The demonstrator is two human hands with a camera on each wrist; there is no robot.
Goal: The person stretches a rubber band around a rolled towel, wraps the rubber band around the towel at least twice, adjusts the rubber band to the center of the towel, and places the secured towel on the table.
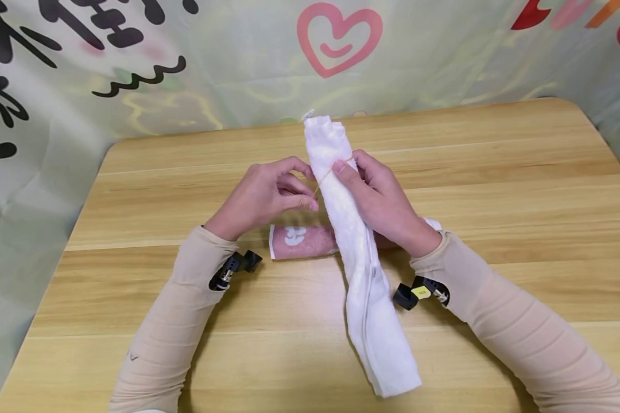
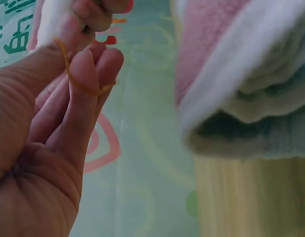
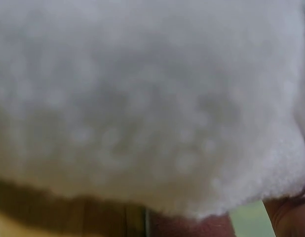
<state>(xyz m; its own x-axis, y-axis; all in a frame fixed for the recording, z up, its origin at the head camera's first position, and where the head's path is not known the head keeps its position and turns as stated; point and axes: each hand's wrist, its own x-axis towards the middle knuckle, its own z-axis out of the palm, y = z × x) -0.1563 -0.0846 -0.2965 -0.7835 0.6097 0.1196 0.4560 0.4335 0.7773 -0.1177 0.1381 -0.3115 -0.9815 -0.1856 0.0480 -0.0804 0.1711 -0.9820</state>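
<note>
My right hand grips the white towel roll near its upper end, centre of the frame; the roll's long axis slants to the lower right. My left hand, at its left edge, holds the rubber band that crosses it.
</note>
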